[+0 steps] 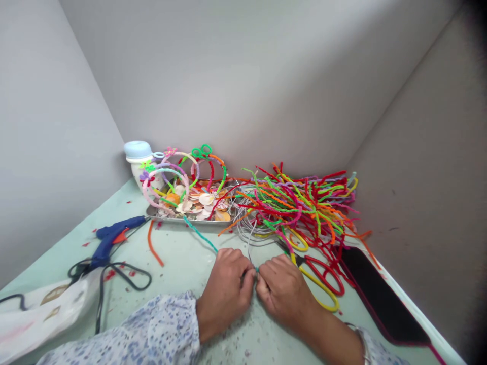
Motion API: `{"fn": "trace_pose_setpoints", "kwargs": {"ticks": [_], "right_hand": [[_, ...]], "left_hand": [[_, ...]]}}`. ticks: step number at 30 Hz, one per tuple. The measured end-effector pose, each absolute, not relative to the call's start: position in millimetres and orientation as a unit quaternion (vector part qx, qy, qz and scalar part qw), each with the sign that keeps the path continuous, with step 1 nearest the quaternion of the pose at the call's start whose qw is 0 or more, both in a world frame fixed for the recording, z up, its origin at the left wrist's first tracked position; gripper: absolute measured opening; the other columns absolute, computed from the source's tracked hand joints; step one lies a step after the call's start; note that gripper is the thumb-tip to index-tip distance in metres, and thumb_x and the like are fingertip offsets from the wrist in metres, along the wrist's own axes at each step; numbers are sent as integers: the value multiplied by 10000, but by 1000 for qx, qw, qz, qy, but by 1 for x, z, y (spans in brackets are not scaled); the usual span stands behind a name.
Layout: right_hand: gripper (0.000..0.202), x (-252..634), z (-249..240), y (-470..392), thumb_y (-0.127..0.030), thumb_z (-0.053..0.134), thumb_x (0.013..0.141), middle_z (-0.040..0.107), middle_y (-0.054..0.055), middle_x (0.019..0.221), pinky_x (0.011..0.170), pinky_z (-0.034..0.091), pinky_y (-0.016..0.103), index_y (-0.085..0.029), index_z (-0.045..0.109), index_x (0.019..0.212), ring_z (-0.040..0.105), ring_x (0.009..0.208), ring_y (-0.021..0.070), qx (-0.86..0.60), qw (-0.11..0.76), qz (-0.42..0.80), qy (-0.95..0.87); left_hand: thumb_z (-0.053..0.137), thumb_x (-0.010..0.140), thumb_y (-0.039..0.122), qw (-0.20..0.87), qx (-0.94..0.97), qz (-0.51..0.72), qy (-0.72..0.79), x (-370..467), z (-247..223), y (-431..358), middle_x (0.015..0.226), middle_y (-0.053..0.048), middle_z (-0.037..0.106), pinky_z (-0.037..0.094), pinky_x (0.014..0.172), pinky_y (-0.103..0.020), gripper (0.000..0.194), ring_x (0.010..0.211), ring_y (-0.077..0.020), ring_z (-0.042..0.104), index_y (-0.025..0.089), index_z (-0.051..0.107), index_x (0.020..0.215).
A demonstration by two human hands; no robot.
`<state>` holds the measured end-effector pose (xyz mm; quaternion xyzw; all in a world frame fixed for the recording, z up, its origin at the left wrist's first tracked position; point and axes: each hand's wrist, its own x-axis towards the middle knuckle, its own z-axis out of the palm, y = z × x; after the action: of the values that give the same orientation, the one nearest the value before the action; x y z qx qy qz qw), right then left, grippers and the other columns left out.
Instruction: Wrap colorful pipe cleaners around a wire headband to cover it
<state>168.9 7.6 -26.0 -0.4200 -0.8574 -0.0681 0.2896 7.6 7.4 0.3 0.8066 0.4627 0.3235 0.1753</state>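
Note:
My left hand point(227, 289) is closed around a teal pipe cleaner point(200, 234), whose fuzzy end sticks out toward the tray. My right hand point(285, 289) is closed close beside it, and a short teal bit shows in the narrow gap between the two fists. A thin grey wire point(249, 244) rises from that gap and bends back toward a loose coil of wire point(247, 223). Both hands are low over the table; the fingertips are largely hidden, so how the wire and pipe cleaner meet cannot be seen.
A metal tray point(190, 221) holds shells and pipe-cleaner hoops point(224, 175). Left are a bottle point(137, 152), a blue glue gun point(108, 243) with its cord, and a white bag point(64, 309). Right lie a pipe-cleaner heap point(304, 200), scissors point(323, 291) and a black pad point(384, 296).

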Motion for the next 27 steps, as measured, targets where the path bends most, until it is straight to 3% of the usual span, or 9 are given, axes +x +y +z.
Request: {"fn": "trace_pose_setpoints", "kwargs": {"ticks": [9, 15, 21, 27], "right_hand": [[241, 175, -18, 9, -113, 435, 837, 420, 4, 588, 613, 294, 327, -198, 383, 617, 373, 611, 161, -394, 347, -40, -850], [250, 175, -16, 12, -111, 411, 848, 403, -3, 584, 601, 290, 321, -204, 376, 619, 374, 600, 159, -404, 373, -29, -835], [261, 174, -15, 12, -124, 391, 872, 418, -3, 584, 609, 302, 324, -204, 393, 624, 390, 593, 161, -420, 376, 0, -826], [200, 180, -10, 8, -110, 380, 875, 480, 22, 650, 657, 344, 344, -186, 509, 742, 450, 654, 180, -398, 464, 40, -790]], "left_hand": [[519, 824, 117, 159, 807, 380, 424, 7, 5, 2, 810, -30, 546, 340, 827, -385, 84, 826, -194, 491, 175, 576, 847], [517, 819, 104, 139, 783, 442, 415, 5, 6, -3, 1013, -81, 541, 355, 880, -396, 275, 997, -234, 474, 193, 502, 1079], [485, 844, 115, 190, 817, 415, 352, 3, 6, -8, 878, -52, 576, 376, 777, -342, 140, 852, -196, 511, 196, 514, 955], [520, 828, 160, 236, 883, 287, 287, 7, 2, -9, 754, -23, 613, 391, 721, -304, 83, 729, -164, 542, 188, 585, 871]]}}
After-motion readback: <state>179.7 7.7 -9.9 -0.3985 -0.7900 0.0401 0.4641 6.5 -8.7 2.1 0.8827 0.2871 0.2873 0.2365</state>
